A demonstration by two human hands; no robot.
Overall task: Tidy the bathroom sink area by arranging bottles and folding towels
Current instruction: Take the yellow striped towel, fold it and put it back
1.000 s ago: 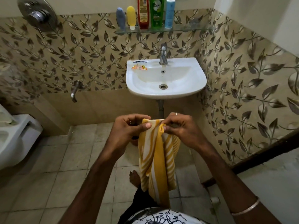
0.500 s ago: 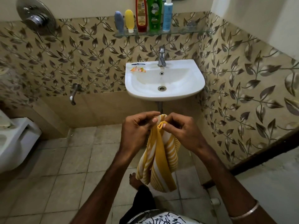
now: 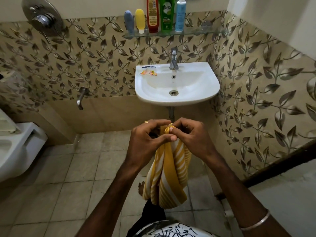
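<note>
Hands [image 3: 171, 139] pinch striped towel [image 3: 168, 175], its bunched top edge mostly hidden.

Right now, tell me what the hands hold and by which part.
Both the left hand and the right hand pinch the yellow striped towel at its gathered top edge; the rest hangs free.

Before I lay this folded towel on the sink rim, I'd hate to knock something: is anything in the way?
Nothing stands between the striped towel, pinched by both hands, and the sink. Only small sachets lie on its back-left rim; the front and right rim show nothing.
</note>
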